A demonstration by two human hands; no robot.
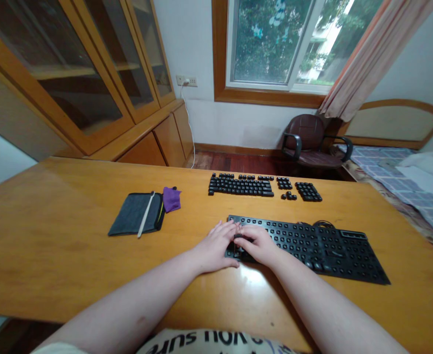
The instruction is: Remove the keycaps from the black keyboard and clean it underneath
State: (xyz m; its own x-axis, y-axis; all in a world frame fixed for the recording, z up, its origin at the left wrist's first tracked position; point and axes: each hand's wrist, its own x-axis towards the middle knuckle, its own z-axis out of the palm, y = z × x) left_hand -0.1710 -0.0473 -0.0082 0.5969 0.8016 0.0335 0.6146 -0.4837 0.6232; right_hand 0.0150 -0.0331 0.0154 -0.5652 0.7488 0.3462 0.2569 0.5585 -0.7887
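A black keyboard [293,250] lies on the desk in front of me, stripped of most keycaps, so its bare key stems show. My left hand [218,246] rests across its left end, fingers stretched out and thumb on the desk by the front edge. Just beside it, my right hand [256,241] is closed in a pinch over the left part of the keyboard. Between its fingers is a small keycap puller [238,237], a dark piece with thin wires; its lower end is partly hidden by my hands.
Removed black keycaps [240,186] stand in keyboard order near the desk's far edge, with a number block [308,191] at right. Left lie a dark zip pouch [128,214], a pale stick [146,215] and a purple cloth [171,199]. The keyboard's cable [323,224] is coiled behind it.
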